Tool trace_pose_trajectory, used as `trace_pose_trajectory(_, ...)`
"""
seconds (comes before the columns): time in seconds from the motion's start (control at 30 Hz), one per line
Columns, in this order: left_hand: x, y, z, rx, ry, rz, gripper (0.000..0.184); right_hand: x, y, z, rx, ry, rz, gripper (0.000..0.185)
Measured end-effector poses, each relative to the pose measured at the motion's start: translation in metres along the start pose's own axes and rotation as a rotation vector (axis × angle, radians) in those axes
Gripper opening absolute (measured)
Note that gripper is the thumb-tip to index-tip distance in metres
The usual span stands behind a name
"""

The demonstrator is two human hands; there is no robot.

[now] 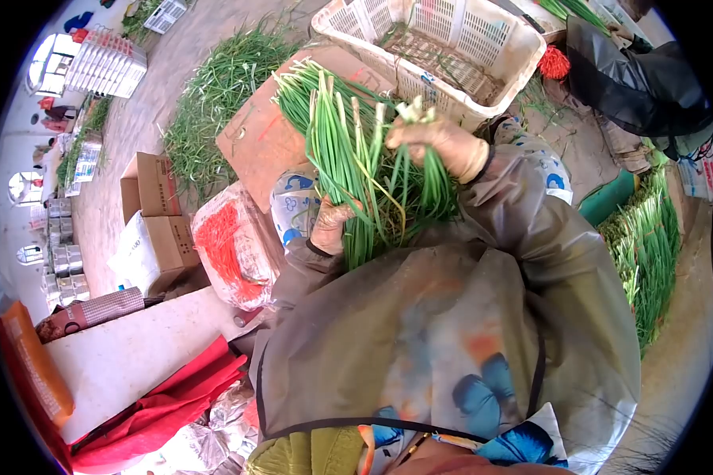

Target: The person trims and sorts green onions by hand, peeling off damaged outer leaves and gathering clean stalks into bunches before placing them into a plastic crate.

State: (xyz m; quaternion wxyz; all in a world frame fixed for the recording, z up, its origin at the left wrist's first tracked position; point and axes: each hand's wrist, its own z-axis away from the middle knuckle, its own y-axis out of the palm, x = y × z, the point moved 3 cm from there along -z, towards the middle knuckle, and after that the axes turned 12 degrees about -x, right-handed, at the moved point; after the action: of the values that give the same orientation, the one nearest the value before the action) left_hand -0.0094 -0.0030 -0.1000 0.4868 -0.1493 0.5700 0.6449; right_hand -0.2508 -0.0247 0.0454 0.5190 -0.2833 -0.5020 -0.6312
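My gloved left hand point(334, 227) is wrapped around the lower part of a thick bunch of chives point(333, 142), their pale cut ends pointing up and away from me. To its right, my gloved right hand point(444, 146) has its fingers closed on a smaller clump of chives point(436, 186), with pale ends poking out above the fingers and green leaves hanging below. Loose leaves lie across my lap between the two hands. Beyond the bunch is a flat brown board point(253, 138), with more chives resting on its near edge.
A white plastic crate point(483, 99) with scraps inside stands ahead. Loose greens point(214, 111) are heaped on the floor at left. Red ties point(230, 245) lie on a package beside an open carton point(154, 190). Bundled chives point(650, 245) stand at right, near a person's dark apron point(634, 79).
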Motion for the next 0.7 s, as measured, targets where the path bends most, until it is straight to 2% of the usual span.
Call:
trace_pose_trajectory(0.07, -0.009, 0.013, 0.007, 0.018, 0.116, -0.053, 0.039, 0.014, -0.015, 0.004, -0.009, 0.031, -0.2, 0.009)
trace_pose_trajectory(0.17, -0.018, 0.025, 0.023, -0.113, 0.024, -0.002, 0.035, 0.029, -0.059, -0.004, 0.131, -0.075, -0.441, 0.012)
trace_pose_trajectory(0.23, -0.029, 0.044, 0.032, -0.125, 0.014, 0.019, 0.033, 0.024, -0.081, -0.017, 0.2, -0.101, -0.461, 0.017)
trace_pose_trajectory(0.3, -0.033, 0.056, 0.037, -0.151, -0.007, 0.061, 0.03, 0.011, -0.108, -0.035, -0.477, -0.442, 0.665, 0.025)
trace_pose_trajectory(0.33, -0.033, 0.054, 0.035, -0.098, 0.004, 0.044, 0.03, 0.008, -0.104, -0.035, -0.743, -0.577, 0.92, 0.027)
trace_pose_trajectory(0.4, -0.032, 0.052, 0.029, -0.079, 0.012, 0.017, 0.033, -0.002, -0.086, -0.036, -0.57, -0.499, 0.52, 0.031)
trace_pose_trajectory(0.43, -0.029, 0.051, 0.03, -0.073, 0.006, -0.012, 0.035, 0.003, -0.053, -0.018, -0.472, -0.42, 0.46, 0.035)
trace_pose_trajectory(0.53, -0.033, 0.081, 0.037, -0.065, -0.075, 0.02, 0.039, -0.022, -0.003, -0.019, -0.185, -0.111, 0.13, 0.022)
trace_pose_trajectory(0.57, -0.032, 0.084, 0.037, -0.071, -0.101, 0.007, 0.04, -0.019, 0.003, -0.018, -0.161, -0.118, 0.151, 0.023)
trace_pose_trajectory(0.6, -0.031, 0.083, 0.037, 0.04, -0.145, 0.046, 0.053, -0.013, 0.004, -0.018, -0.188, -0.143, 0.182, 0.024)
trace_pose_trajectory(0.63, -0.029, 0.074, 0.037, 0.039, -0.145, 0.046, 0.053, -0.007, 0.002, -0.02, -0.214, -0.168, 0.214, 0.026)
trace_pose_trajectory(0.67, -0.028, 0.063, 0.039, 0.048, -0.155, 0.131, 0.058, -0.001, -0.013, -0.025, -0.218, -0.116, 0.127, 0.029)
trace_pose_trajectory(0.7, -0.029, 0.055, 0.044, 0.057, -0.165, 0.218, 0.063, 0.005, -0.03, -0.033, -0.214, -0.243, 0.028, 0.032)
